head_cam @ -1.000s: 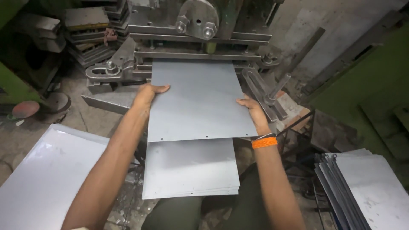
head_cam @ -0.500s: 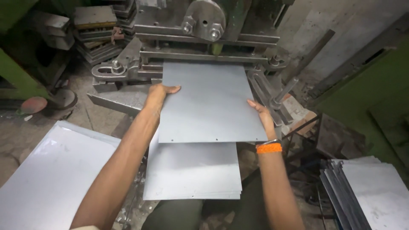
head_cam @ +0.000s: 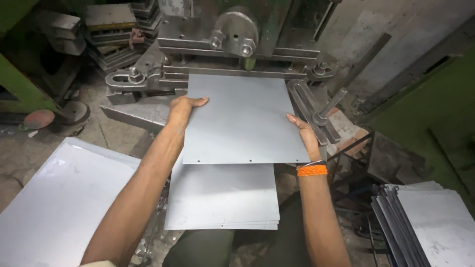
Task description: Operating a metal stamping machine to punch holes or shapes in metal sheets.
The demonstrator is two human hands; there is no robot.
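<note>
Sheet (head_cam: pixel 245 118) pushed farther under press (head_cam: pixel 237 44) since earlier; both hands gripping edges.

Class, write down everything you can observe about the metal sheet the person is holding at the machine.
The metal sheet is a thin, flat, grey rectangle with a dull, smooth finish, seemingly steel or aluminium. Three small holes run along its near edge. It is held roughly level, its far edge meeting the press machine. The left hand grips its left edge, thumb on top; the right hand holds its right edge. Its near edge overhangs a stack of similar sheets lying below.
</note>
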